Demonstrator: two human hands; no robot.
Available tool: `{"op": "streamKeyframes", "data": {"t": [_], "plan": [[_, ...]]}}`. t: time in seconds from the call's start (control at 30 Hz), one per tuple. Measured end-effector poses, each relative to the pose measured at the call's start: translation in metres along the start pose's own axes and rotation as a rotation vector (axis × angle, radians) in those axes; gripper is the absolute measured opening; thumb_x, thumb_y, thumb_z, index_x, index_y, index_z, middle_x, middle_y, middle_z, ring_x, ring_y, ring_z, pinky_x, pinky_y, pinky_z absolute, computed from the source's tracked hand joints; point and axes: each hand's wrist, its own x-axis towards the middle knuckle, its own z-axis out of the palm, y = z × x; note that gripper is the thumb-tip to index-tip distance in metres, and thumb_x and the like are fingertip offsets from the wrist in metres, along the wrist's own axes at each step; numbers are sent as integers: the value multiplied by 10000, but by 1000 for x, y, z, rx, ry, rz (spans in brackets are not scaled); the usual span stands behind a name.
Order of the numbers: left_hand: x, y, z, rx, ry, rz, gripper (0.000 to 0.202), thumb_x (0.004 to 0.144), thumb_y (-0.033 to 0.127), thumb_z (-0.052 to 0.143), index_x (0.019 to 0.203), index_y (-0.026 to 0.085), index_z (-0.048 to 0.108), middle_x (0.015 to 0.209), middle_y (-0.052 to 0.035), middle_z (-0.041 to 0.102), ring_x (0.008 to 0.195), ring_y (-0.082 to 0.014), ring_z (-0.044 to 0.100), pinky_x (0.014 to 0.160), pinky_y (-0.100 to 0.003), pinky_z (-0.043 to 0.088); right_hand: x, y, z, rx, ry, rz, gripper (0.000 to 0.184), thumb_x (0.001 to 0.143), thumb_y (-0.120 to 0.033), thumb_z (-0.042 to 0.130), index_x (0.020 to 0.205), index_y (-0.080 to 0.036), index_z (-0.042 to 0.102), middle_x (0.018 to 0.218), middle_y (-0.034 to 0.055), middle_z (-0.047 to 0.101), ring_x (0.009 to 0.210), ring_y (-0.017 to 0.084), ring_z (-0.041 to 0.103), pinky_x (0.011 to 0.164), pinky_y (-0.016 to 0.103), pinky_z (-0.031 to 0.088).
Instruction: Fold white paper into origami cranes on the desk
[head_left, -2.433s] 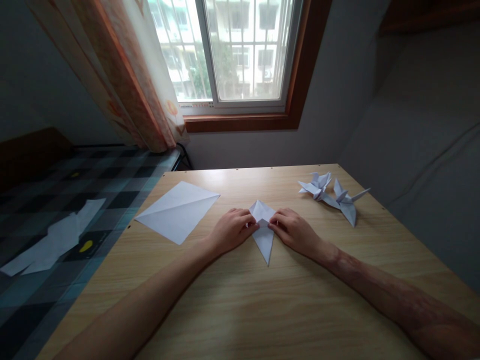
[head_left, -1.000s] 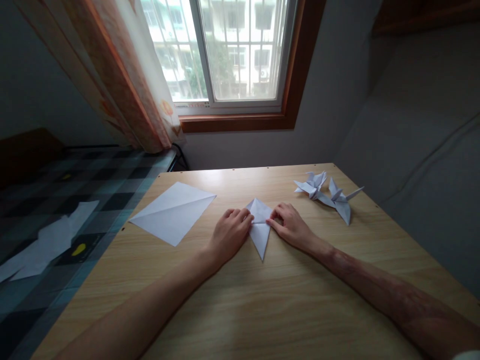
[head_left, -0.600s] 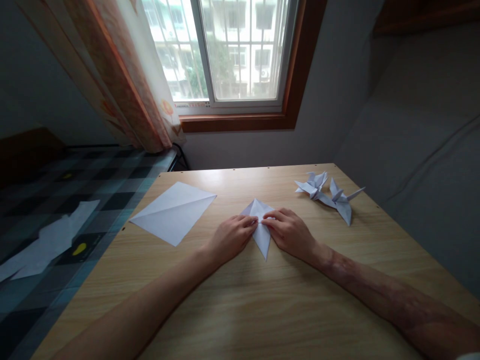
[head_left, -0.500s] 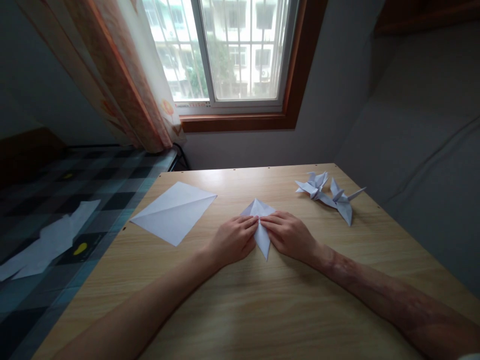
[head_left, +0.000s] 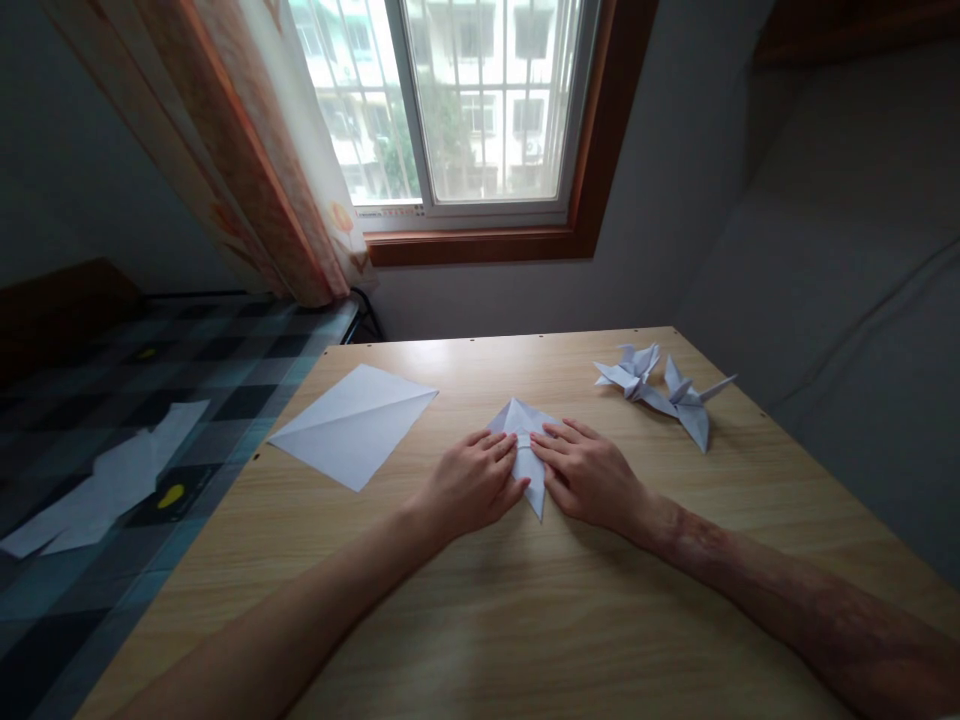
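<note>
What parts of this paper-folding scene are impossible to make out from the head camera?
- Middle of the folded paper: covered by the left hand and right hand, so the creases beneath are hidden.
- Paper cranes: too small to separate their overlapping wings.
- White scraps on the checked cloth: dim, cut by the left edge.
- Both elbows: beyond the bottom edge.

Hands pressing folded paper on table
Left hand (head_left: 472, 484) and right hand (head_left: 589, 473) are lying flat on paper (head_left: 525, 440); cranes (head_left: 664, 392) are sitting right.
</note>
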Motion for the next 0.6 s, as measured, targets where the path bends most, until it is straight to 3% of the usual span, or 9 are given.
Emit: {"op": "streamKeyframes", "data": {"t": [0.2, 0.4, 0.6], "plan": [[0, 0, -5, -4, 2, -29, 351, 1141, 392, 531, 1263, 168, 772, 1393, -161, 776, 1305, -310, 738, 1172, -497, 517, 1, 2, 0, -6, 33, 31, 386, 958, -150, 664, 1310, -169, 821, 1392, 131, 800, 1373, 393, 695, 1213, 609, 497], [-2, 2, -2, 35, 30, -48, 329, 1146, 392, 525, 1243, 193, 769, 1397, -124, 771, 1302, -299, 719, 1172, -495, 498, 3, 5, -2, -1, 60, 27, 316, 939, -142, 678, 1199, -194, 851, 1310, 100, 834, 1321, 387, 701, 1157, 576, 527], [1, 1, -1, -1, -1, -61, 341, 1132, 419, 538, 1170, 176, 774, 1343, -165, 749, 1217, -335, 713, 1064, -526, 566, 3, 14, -2, 65, 40, -66, 337, 911, -126, 680, 1182, -223, 855, 1322, 86, 830, 1406, 377, 655, 1266, 609, 450]]}}
